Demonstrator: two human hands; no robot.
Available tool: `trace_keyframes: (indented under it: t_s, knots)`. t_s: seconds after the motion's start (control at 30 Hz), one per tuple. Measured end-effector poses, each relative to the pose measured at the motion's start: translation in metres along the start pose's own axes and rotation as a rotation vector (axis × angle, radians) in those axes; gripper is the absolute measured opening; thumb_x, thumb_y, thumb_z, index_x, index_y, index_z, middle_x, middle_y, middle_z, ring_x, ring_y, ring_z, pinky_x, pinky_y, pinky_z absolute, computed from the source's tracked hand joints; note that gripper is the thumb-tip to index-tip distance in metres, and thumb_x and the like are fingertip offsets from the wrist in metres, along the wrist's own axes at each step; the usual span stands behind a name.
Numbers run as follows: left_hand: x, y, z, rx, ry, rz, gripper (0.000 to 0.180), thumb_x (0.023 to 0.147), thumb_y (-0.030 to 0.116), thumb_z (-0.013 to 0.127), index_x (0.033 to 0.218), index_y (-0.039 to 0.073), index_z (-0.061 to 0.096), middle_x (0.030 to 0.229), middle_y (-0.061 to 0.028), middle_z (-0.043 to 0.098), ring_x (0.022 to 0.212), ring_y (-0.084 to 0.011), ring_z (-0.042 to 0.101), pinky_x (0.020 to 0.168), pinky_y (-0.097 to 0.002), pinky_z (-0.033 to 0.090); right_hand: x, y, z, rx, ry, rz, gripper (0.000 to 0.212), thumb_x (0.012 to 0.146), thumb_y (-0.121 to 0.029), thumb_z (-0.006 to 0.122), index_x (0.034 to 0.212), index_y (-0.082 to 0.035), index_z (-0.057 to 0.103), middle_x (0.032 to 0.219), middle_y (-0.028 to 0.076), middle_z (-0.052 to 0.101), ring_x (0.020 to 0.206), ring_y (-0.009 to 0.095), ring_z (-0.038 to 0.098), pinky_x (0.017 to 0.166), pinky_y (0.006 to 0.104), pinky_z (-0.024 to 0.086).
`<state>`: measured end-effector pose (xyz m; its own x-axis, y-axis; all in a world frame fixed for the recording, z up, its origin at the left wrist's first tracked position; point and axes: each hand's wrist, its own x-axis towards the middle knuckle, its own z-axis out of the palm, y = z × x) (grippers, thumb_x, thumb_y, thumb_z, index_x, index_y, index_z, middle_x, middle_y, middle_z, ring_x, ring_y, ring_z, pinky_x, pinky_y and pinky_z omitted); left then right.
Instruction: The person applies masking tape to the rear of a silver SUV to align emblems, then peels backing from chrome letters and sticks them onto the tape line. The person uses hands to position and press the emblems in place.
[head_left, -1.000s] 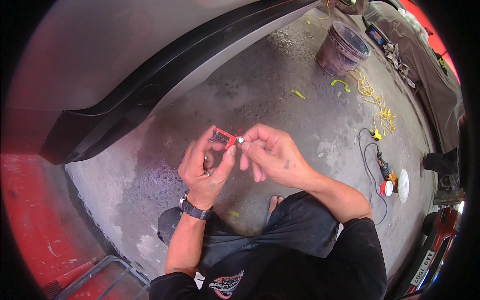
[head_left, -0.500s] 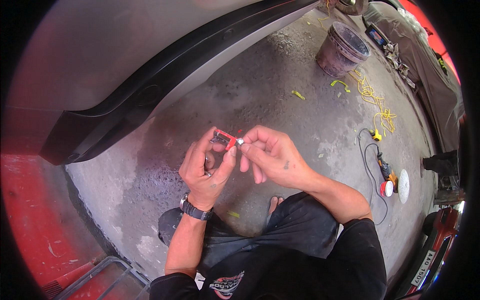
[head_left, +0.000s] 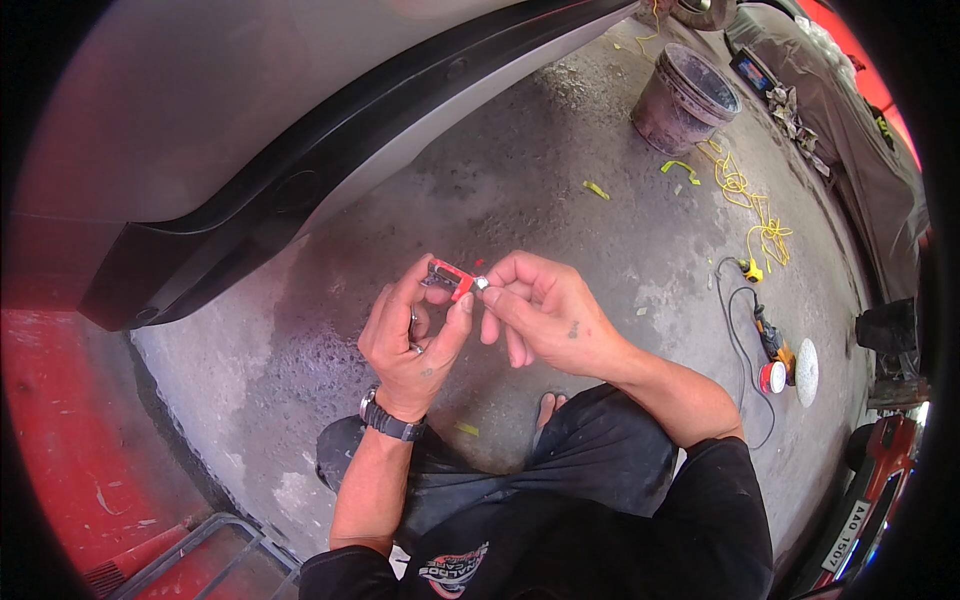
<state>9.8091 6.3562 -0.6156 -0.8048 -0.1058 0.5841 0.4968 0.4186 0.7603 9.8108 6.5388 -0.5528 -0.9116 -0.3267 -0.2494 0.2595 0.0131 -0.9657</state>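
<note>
My left hand (head_left: 408, 330) is closed around a small red and dark plastic-looking part (head_left: 455, 272), pinched between thumb and fingers. I cannot make out its exact kind. At its right end, a small whitish or silvery piece (head_left: 481, 283) shows by the fingertips of my right hand (head_left: 555, 318). Thumb and forefinger of that hand are pinched on this end, while its other fingers curl below. Both hands are held above the concrete floor, in front of my bent knees. A wristwatch (head_left: 393, 418) is on my left wrist.
A vehicle's grey panel with black lower trim (head_left: 300, 170) fills the upper left. A dirty bucket (head_left: 665, 105) stands at far right, near a yellow cord (head_left: 735, 183). A power tool (head_left: 772, 340), a red-and-white container (head_left: 772, 377) and a pale disc (head_left: 807, 372) lie right.
Both hands and the red part stay almost exactly in place. At the right edge, a dark shape has shifted slightly to the right.
</note>
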Motion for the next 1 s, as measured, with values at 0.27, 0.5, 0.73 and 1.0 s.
trace_keyframes:
  t_s: [0.27, 0.5, 0.73, 1.0]
  knots:
    - [0.001, -0.001, -0.002, 0.027, -0.027, 0.022, 0.049, 0.075, 0.008, 0.087, 0.122, 0.003, 0.072, 0.082, -0.0003, 0.069, 0.054, -0.0063, 0.041, 0.049, -0.0241, 0.036, -0.001, -0.006, -0.002, -0.044, -0.008, 0.046, 0.020, 0.108, -0.017, 0.056, 0.111, 0.002, 0.061, 0.080, 0.007, 0.070, 0.053, 0.008, 0.060, 0.048, 0.0225, 0.046]
    - [0.002, -0.002, -0.003, 0.052, -0.053, 0.059, 0.048, 0.075, 0.010, 0.087, 0.121, 0.004, 0.073, 0.081, -0.0004, 0.069, 0.055, -0.0072, 0.043, 0.050, -0.0244, 0.037, -0.003, 0.000, -0.001, -0.215, 0.034, -0.072, 0.016, 0.106, -0.017, 0.059, 0.108, -0.001, 0.062, 0.079, 0.006, 0.070, 0.055, 0.011, 0.061, 0.049, 0.0245, 0.047]
    - [0.001, -0.004, -0.002, 0.066, -0.041, 0.054, 0.047, 0.076, 0.010, 0.087, 0.120, 0.004, 0.073, 0.081, -0.0003, 0.069, 0.055, -0.0071, 0.044, 0.050, -0.0246, 0.039, -0.007, 0.013, 0.002, -1.182, 0.243, -0.702, 0.020, 0.089, -0.006, 0.069, 0.108, -0.004, 0.064, 0.086, 0.012, 0.065, 0.064, 0.029, 0.065, 0.053, 0.0366, 0.051]
    - [0.002, -0.006, 0.000, -0.015, 0.009, 0.005, 0.048, 0.076, 0.007, 0.086, 0.122, 0.003, 0.072, 0.083, -0.0008, 0.070, 0.054, -0.0065, 0.043, 0.050, -0.0239, 0.038, 0.000, 0.011, 0.005, -1.115, 0.351, -0.797, 0.016, 0.094, -0.009, 0.065, 0.108, -0.003, 0.064, 0.081, 0.010, 0.062, 0.061, 0.021, 0.065, 0.049, 0.0307, 0.049]
